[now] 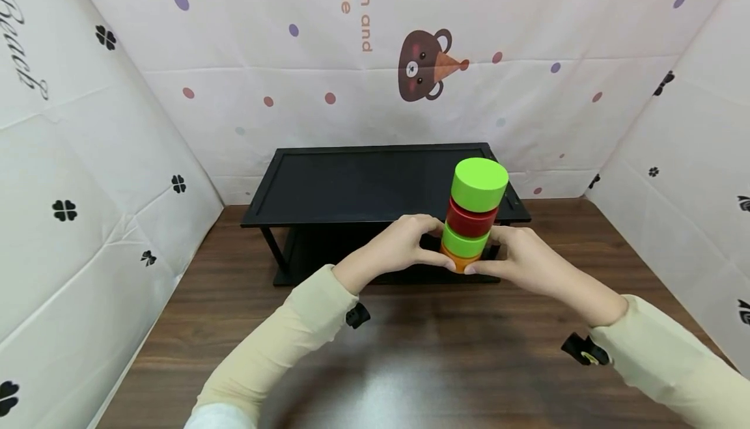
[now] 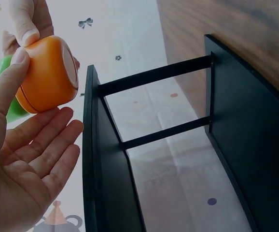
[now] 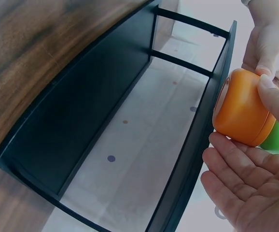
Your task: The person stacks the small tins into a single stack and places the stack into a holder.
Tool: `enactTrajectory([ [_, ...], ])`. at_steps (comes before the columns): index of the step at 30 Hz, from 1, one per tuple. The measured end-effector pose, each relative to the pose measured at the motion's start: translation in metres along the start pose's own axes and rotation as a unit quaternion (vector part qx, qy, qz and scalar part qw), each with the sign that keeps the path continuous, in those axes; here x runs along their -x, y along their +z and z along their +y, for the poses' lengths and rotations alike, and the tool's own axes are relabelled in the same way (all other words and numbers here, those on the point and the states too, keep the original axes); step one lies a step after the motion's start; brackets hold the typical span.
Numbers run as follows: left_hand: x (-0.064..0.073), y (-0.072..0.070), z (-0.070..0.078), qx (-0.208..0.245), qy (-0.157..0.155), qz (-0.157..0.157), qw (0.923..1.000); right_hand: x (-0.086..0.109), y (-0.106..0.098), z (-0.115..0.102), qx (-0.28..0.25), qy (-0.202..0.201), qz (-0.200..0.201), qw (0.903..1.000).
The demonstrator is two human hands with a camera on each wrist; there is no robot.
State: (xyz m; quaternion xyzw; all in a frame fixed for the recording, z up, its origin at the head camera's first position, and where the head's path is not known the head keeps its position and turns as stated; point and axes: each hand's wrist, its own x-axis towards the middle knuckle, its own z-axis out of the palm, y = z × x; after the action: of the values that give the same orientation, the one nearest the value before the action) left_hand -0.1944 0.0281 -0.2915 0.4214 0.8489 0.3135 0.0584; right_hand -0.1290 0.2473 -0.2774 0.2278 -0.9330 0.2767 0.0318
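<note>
A stack of round, smooth-sided coloured pieces (image 1: 470,221) is held upright with a slight tilt, overlapping the right part of the black rack in the head view. From the top it runs bright green, dark red, green, then orange. My left hand (image 1: 404,247) grips its lower end from the left, thumb in front on the orange piece (image 2: 50,75). From the right, my right hand (image 1: 521,256) holds the same end, its thumb close to the left one. In the right wrist view, fingers support the orange piece (image 3: 241,107) from the far side.
A black two-level rack (image 1: 363,185) stands on the dark wood table (image 1: 410,344), near the back wall. White printed cloth (image 1: 351,116) hangs behind and along both sides. Thin posts (image 1: 274,250) join the rack's upper and lower boards.
</note>
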Motion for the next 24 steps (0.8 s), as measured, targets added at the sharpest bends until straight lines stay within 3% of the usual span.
enactTrajectory([
  [18, -0.018, -0.009, -0.008, 0.052, 0.006, -0.006, 0.9986, -0.013, -0.013, 0.005, 0.006, 0.011, -0.008, 0.9999],
  [24, -0.022, -0.017, -0.005, 0.028, 0.001, -0.012, 0.9995, -0.018, -0.017, 0.004, 0.015, 0.012, -0.007, 0.9998],
])
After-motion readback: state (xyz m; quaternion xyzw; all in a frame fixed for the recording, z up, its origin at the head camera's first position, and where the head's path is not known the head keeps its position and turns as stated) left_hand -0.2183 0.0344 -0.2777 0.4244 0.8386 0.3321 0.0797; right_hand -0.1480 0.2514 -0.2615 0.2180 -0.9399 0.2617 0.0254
